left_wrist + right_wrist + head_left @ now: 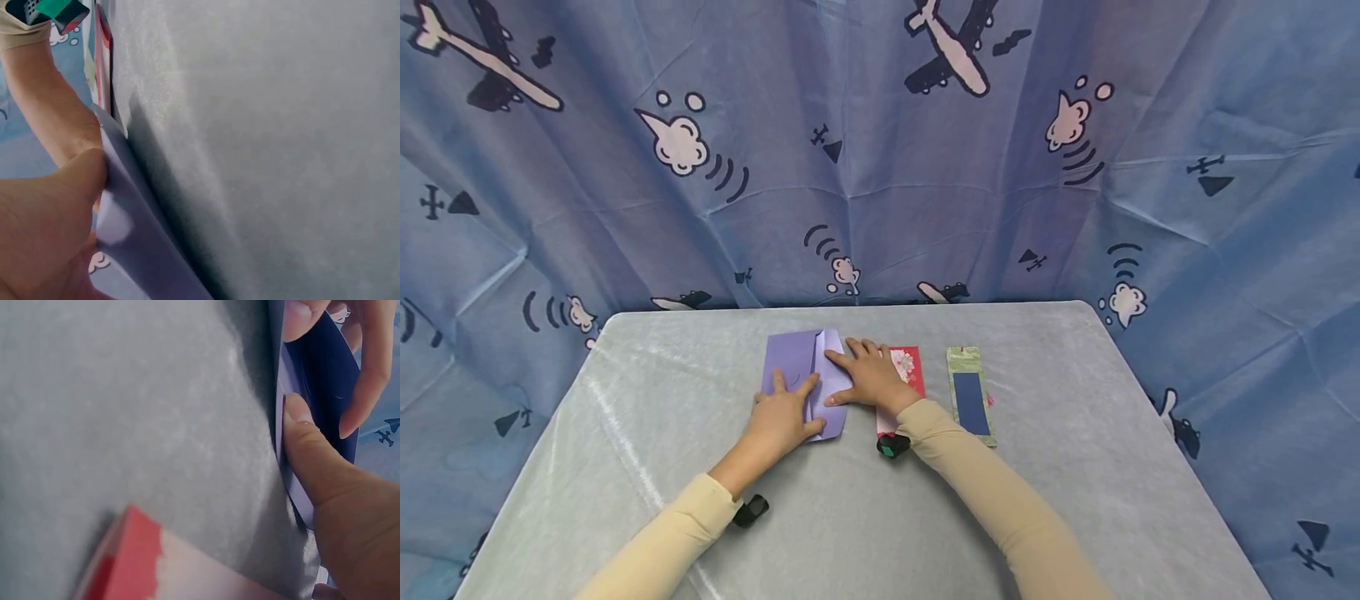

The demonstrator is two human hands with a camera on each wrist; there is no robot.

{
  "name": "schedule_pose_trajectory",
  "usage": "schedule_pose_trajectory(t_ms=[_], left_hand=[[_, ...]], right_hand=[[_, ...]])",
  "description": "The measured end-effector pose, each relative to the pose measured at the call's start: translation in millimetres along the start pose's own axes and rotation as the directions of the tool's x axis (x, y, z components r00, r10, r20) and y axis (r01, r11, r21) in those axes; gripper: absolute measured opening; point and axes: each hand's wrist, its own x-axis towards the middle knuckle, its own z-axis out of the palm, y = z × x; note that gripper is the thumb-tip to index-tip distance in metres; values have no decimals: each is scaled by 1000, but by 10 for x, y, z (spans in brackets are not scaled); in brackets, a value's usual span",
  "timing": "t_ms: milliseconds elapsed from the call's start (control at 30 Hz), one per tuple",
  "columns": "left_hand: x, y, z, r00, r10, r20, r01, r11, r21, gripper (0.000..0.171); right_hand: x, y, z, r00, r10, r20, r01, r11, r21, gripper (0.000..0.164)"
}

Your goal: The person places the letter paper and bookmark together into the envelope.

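Observation:
A purple paper envelope [790, 348] lies on the table with its lighter flap [831, 357] folded out on the right side. My left hand [781, 421] rests on the envelope's front, fingers spread near the flap's crease. On the flap, my right hand [871, 379] presses with thumb and fingertips. From the right wrist view, the right thumb [299, 415] lies against the flap's inner face, beside the dark opening of the envelope. In the left wrist view the purple paper [140, 240] stands slightly off the table along one edge.
A red and pink envelope with a flower print [913, 367] lies partly under my right wrist. Further right is a green patterned envelope with a dark blue panel [972, 404], a bit of pink showing beside it. A blue airplane-print curtain [880, 167] hangs behind the grey table [700, 358].

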Motion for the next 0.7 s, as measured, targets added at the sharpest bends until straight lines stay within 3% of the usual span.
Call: schedule_pose_trajectory(t_ms=[200,700], left_hand=[[-37,-19,-10,998,4,-58,-5,1000,-9,78],[-37,-32,40,996,0,-93,-3,999,-36,78]], right_hand=[[0,-10,11,1000,8,-3,-8,1000,3,95],[-29,11,32,999,7,-31,-6,999,37,95]])
